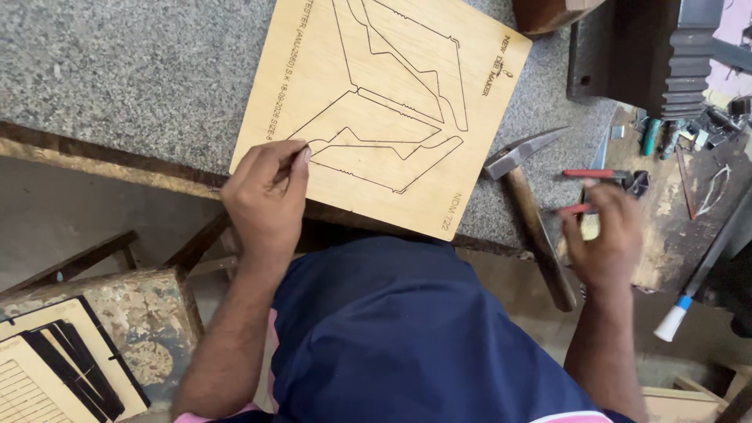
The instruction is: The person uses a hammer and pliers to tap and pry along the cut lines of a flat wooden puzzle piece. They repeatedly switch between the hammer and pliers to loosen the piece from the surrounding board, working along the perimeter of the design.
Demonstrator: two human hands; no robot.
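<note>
A thin plywood board [392, 94] with dark cut outlines lies on a grey speckled stone bench [117, 70], its near corner hanging over the edge. My left hand [266, 196] rests on the board's lower left edge, thumb and fingers pinched together at the cut line; what it pinches is too small to tell. My right hand [603, 235] is off to the right, fingers closed round a red-handled tool [576, 209]. A hammer [529, 211] with a wooden handle lies between the board and my right hand.
A second red-handled tool [595, 174] and small metal bits lie on the worn wooden surface [666, 235] at right. A dark metal machine [650, 47] stands at the top right. Another cut board [55, 368] sits on a stool at lower left. My lap in blue cloth [407, 337] fills the bottom.
</note>
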